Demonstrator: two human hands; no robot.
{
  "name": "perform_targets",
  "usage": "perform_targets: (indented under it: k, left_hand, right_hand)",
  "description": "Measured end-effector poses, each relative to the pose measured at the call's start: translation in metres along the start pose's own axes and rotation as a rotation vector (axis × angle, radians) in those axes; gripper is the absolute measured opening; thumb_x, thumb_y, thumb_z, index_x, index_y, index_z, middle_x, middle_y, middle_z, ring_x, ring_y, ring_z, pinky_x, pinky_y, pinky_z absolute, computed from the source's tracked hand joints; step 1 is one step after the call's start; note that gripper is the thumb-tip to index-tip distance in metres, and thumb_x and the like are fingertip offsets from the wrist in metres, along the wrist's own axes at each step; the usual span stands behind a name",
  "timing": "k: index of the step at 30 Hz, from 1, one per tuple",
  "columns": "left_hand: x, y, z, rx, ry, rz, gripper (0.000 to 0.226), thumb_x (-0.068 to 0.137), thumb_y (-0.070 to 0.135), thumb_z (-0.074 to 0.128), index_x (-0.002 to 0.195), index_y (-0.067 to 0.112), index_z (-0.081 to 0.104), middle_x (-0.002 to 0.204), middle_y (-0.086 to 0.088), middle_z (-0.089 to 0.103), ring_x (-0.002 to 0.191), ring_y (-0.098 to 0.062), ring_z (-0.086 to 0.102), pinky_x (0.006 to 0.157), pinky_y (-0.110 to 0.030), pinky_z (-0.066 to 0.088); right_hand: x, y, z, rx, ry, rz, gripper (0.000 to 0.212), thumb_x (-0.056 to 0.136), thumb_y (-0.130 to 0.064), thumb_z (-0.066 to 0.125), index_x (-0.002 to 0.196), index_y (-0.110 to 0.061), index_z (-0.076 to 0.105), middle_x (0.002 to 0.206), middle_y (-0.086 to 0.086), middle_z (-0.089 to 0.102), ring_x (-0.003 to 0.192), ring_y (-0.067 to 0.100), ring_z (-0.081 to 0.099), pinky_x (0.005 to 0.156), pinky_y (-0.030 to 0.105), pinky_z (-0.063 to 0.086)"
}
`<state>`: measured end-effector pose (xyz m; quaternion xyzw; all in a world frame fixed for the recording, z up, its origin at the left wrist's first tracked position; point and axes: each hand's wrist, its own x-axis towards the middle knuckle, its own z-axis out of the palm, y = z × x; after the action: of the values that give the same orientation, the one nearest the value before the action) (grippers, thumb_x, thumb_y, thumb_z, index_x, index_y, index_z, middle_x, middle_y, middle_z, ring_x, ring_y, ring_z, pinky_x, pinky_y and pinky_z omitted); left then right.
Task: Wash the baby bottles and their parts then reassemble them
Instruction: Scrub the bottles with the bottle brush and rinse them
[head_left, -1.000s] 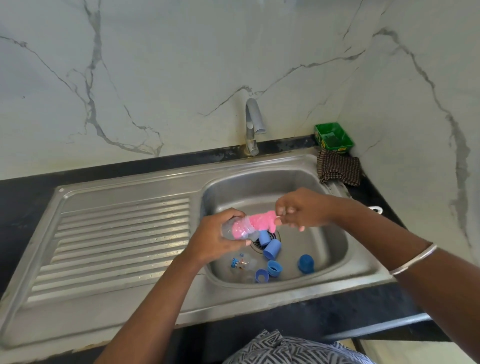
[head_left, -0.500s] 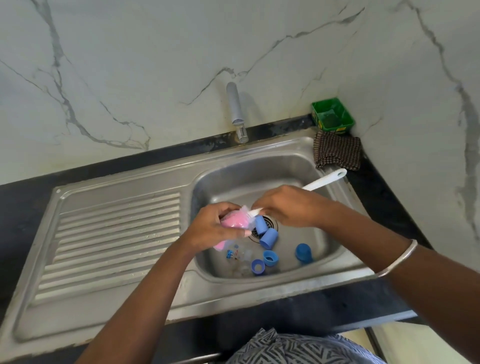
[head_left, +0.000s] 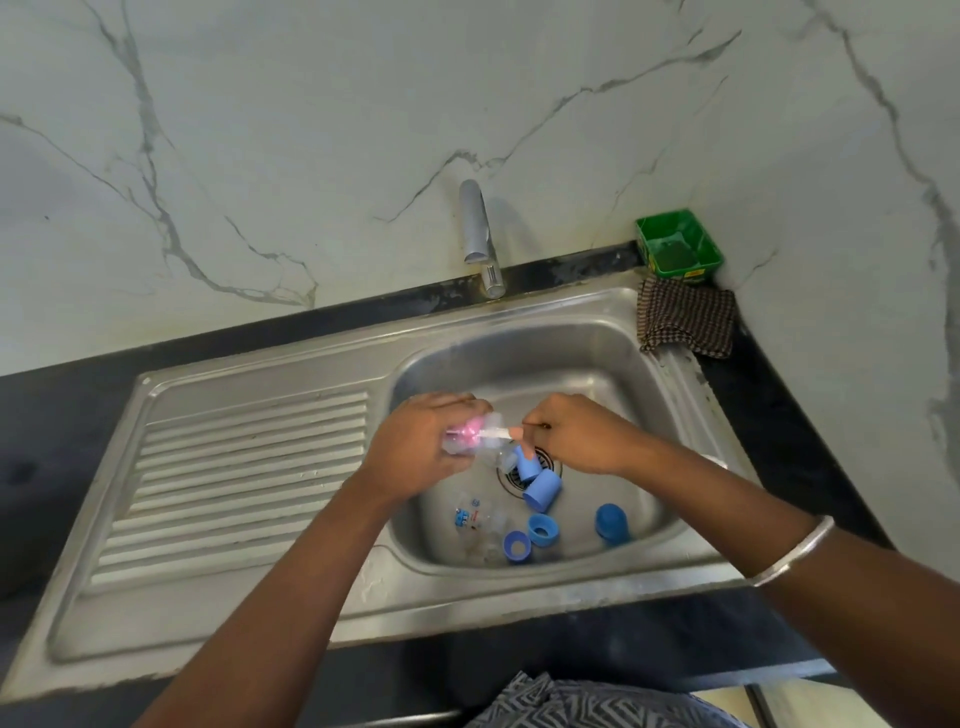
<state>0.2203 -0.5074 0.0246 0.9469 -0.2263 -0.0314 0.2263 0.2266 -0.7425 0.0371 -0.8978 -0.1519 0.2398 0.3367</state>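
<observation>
My left hand (head_left: 421, 447) grips a clear baby bottle (head_left: 470, 444) above the sink basin (head_left: 613, 364). A pink bottle brush (head_left: 470, 430) sits deep inside the bottle. My right hand (head_left: 576, 434) holds the brush's white handle (head_left: 496, 432) just outside the bottle's mouth. On the basin floor lie several blue caps and rings (head_left: 540, 488) around the drain, and another clear bottle (head_left: 475, 517) on its side.
The tap (head_left: 478, 234) stands behind the basin, with no water seen running. A ribbed drainboard (head_left: 234, 483) lies to the left. A checked cloth (head_left: 685, 322) and a green tray (head_left: 678, 247) sit at the back right corner. Black counter surrounds the sink.
The pink brush has gone from mostly outside the bottle to deep inside it. My right hand has closed in on the bottle's mouth, and the long white handle no longer sticks out behind it.
</observation>
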Motion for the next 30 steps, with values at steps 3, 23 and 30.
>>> perform_targets:
  k: [3,23,30]
  left_hand:
    - [-0.005,0.0,-0.012,-0.241,-0.061,-0.112,0.053,0.067,0.017,0.085,0.118,0.026,0.071,0.109,0.018,0.07,0.099,-0.001,0.065,0.087,-0.025,0.053]
    - [-0.019,-0.002,0.013,-0.173,0.169,-0.205,0.062,0.066,0.011,0.085,0.123,0.03,0.068,0.12,0.018,0.066,0.111,-0.007,0.061,0.095,-0.032,0.052]
    - [-0.018,0.002,0.019,0.279,0.323,0.171,0.046,0.073,0.004,0.074,0.114,0.024,0.072,0.119,0.011,0.069,0.107,-0.018,0.063,0.082,-0.041,0.051]
  right_hand:
    - [-0.007,0.001,-0.015,-0.395,0.127,-0.067,0.025,0.097,-0.051,0.054,0.102,-0.038,0.074,0.078,-0.008,0.069,0.078,0.015,0.064,0.062,0.028,0.045]
    - [0.006,-0.002,0.001,-0.154,0.095,-0.012,0.032,0.099,-0.047,0.051,0.091,-0.029,0.075,0.07,-0.006,0.061,0.066,0.017,0.059,0.058,0.029,0.039]
    - [0.008,0.01,-0.017,0.286,-0.276,0.239,0.039,0.1,-0.04,0.056,0.088,-0.01,0.078,0.055,0.0,0.039,0.038,0.007,0.025,0.038,0.018,0.019]
